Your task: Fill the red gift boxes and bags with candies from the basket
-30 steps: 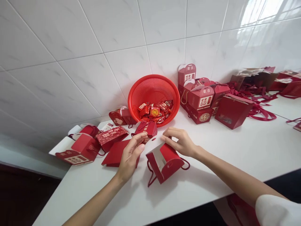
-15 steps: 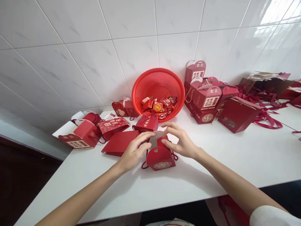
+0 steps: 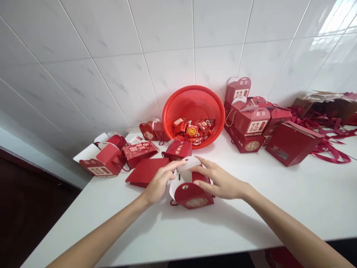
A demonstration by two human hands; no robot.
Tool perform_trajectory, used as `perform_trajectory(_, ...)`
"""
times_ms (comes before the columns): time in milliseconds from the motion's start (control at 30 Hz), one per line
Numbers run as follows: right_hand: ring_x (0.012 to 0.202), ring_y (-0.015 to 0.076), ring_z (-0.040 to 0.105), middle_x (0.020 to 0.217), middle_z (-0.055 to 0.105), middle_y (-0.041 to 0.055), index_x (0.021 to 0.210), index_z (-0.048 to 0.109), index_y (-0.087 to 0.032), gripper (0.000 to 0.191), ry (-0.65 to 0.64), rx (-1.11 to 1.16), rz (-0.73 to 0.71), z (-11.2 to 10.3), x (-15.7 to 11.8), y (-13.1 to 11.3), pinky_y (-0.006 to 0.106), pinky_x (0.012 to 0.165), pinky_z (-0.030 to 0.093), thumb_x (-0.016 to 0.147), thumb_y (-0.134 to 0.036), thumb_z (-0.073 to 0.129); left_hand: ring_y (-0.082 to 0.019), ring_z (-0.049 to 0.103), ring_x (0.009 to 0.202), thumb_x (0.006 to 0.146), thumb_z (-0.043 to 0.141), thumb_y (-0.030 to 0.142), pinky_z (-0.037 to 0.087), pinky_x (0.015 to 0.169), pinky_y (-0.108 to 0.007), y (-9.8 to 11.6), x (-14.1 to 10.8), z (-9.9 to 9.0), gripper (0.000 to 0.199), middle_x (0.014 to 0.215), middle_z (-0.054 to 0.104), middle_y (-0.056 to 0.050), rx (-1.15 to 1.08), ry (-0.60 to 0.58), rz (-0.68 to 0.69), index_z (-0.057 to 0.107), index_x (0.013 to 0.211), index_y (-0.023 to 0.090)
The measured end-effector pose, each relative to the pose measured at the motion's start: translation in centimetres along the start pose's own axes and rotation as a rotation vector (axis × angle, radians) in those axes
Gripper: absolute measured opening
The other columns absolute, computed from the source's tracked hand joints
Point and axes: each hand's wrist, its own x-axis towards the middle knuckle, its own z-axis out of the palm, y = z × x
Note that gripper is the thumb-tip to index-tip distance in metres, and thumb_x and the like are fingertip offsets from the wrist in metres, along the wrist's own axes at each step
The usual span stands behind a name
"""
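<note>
A small dark red candy box [image 3: 195, 196] with a gold round print and cord handles stands upright on the white table, its top open and pale inside. On its left, my left hand [image 3: 159, 182] is open, index finger stretched to the white inner face of the back flap [image 3: 189, 162]. My right hand [image 3: 219, 181] lies over the right side with fingers apart, fingertips at the back flap and thumb near the front flap. Neither hand is closed round the box. Right behind it lies another red box [image 3: 178, 149].
A red plastic basket [image 3: 193, 89] with wrapped candies [image 3: 192, 131] leans near the tiled wall. Red boxes [image 3: 104, 160] and a flat red one [image 3: 146, 171] lie left. Stacked boxes [image 3: 251, 121], a red bag [image 3: 292, 143] and ribbons [image 3: 331, 154] stand right.
The back flap is now tipped inward over the box opening. A left flap has spread outward, and my right hand has come down onto the box's right side. The view has shifted slightly.
</note>
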Motion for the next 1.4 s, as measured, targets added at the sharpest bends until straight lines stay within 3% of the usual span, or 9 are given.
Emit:
perform_trajectory(100, 0.133, 0.0380, 0.049, 0.150, 0.042, 0.0225, 0.132, 0.058, -0.019, 0.047, -0.052, -0.020, 0.028, -0.4, 0.3, -0.8, 0.053, 0.102, 0.047, 0.095, -0.048, 0.052, -0.031, 0.044, 0.139, 0.071, 0.047, 0.024, 0.029, 0.121, -0.045, -0.5, -0.3, -0.1, 0.057, 0.139, 0.061, -0.004, -0.021, 0.018, -0.029, 0.072, 0.122, 0.020)
perform_trajectory(267, 0.136, 0.0425, 0.046, 0.163, 0.024, 0.0175, 0.143, 0.049, -0.033, 0.058, -0.158, -0.079, 0.117, -1.1, 0.8, -1.3, 0.058, 0.101, 0.046, 0.088, -0.042, 0.063, -0.032, 0.036, 0.143, 0.075, 0.048, 0.025, 0.030, 0.120, -0.049, -3.5, -0.5, -0.3, 0.055, 0.146, 0.054, -0.002, -0.042, 0.066, -0.100, 0.071, 0.125, 0.026)
perform_trajectory(400, 0.135, 0.0451, 0.046, 0.164, 0.019, 0.0189, 0.136, 0.056, -0.030, 0.051, -0.223, -0.036, 0.188, -1.3, 1.2, -1.4, 0.061, 0.101, 0.044, 0.086, -0.039, 0.064, -0.033, 0.029, 0.147, 0.075, 0.048, 0.026, 0.024, 0.122, -0.051, -4.9, -0.4, -0.3, 0.056, 0.147, 0.052, -0.001, -0.053, 0.089, -0.127, 0.070, 0.126, 0.029)
perform_trajectory(600, 0.152, 0.0333, 0.016, 0.147, 0.047, 0.0141, 0.121, 0.055, -0.024, 0.045, -0.092, 0.160, 0.054, -0.3, 1.4, -0.3, 0.049, 0.110, 0.040, 0.084, -0.045, 0.068, -0.033, 0.034, 0.144, 0.076, 0.048, 0.025, 0.029, 0.120, -0.048, -2.1, -0.6, 0.3, 0.055, 0.145, 0.054, -0.002, -0.027, 0.039, -0.122, 0.069, 0.127, 0.027)
perform_trajectory(833, 0.129, 0.0316, 0.049, 0.128, 0.056, 0.0119, 0.118, 0.053, -0.023, 0.064, 0.130, 0.380, 0.090, -1.3, 0.5, 1.0, 0.048, 0.110, 0.040, 0.071, -0.058, 0.078, -0.031, 0.046, 0.135, 0.074, 0.044, 0.022, 0.042, 0.110, -0.041, -0.9, -0.3, 0.3, 0.059, 0.143, 0.057, -0.002, -0.026, -0.020, 0.002, 0.068, 0.128, 0.026)
perform_trajectory(967, 0.129, 0.0282, 0.049, 0.139, 0.049, 0.0114, 0.118, 0.055, -0.023, 0.054, 0.063, 0.445, 0.125, -2.4, -0.7, 2.6, 0.046, 0.110, 0.040, 0.075, -0.048, 0.077, -0.032, 0.047, 0.134, 0.068, 0.048, 0.021, 0.040, 0.111, -0.042, -1.4, 0.1, 0.0, 0.066, 0.143, 0.057, -0.002, -0.133, -0.109, -0.067, 0.066, 0.131, 0.024)
perform_trajectory(1100, 0.119, 0.0258, 0.056, 0.144, 0.047, 0.0117, 0.115, 0.054, -0.024, 0.047, 0.013, 0.734, 0.154, -2.3, -2.2, 4.2, 0.043, 0.101, 0.047, 0.080, -0.048, 0.072, -0.029, 0.058, 0.122, 0.066, 0.050, 0.019, 0.048, 0.100, -0.041, -2.1, 0.3, 0.3, 0.082, 0.132, 0.066, -0.005, -0.245, -0.210, -0.219, 0.047, 0.148, 0.021)
perform_trajectory(1267, 0.119, 0.0292, 0.057, 0.147, 0.047, 0.0116, 0.111, 0.053, -0.026, 0.045, 0.087, 1.017, 0.187, -1.7, -3.3, 5.5, 0.041, 0.085, 0.053, 0.076, -0.046, 0.073, -0.026, 0.060, 0.119, 0.068, 0.051, 0.017, 0.051, 0.095, -0.036, -3.1, 0.6, 0.9, 0.081, 0.133, 0.065, -0.006, -0.216, -0.188, -0.233, 0.044, 0.149, 0.019)
perform_trajectory(1400, 0.128, 0.0306, 0.051, 0.146, 0.050, 0.0112, 0.106, 0.058, -0.024, 0.046, 0.095, 0.969, 0.244, -1.4, -3.4, 6.5, 0.045, 0.097, 0.048, 0.068, -0.039, 0.081, -0.026, 0.060, 0.122, 0.074, 0.054, 0.016, 0.052, 0.097, -0.038, -3.7, 0.8, 1.2, 0.073, 0.137, 0.062, -0.007, -0.188, -0.150, -0.195, 0.048, 0.146, 0.022)
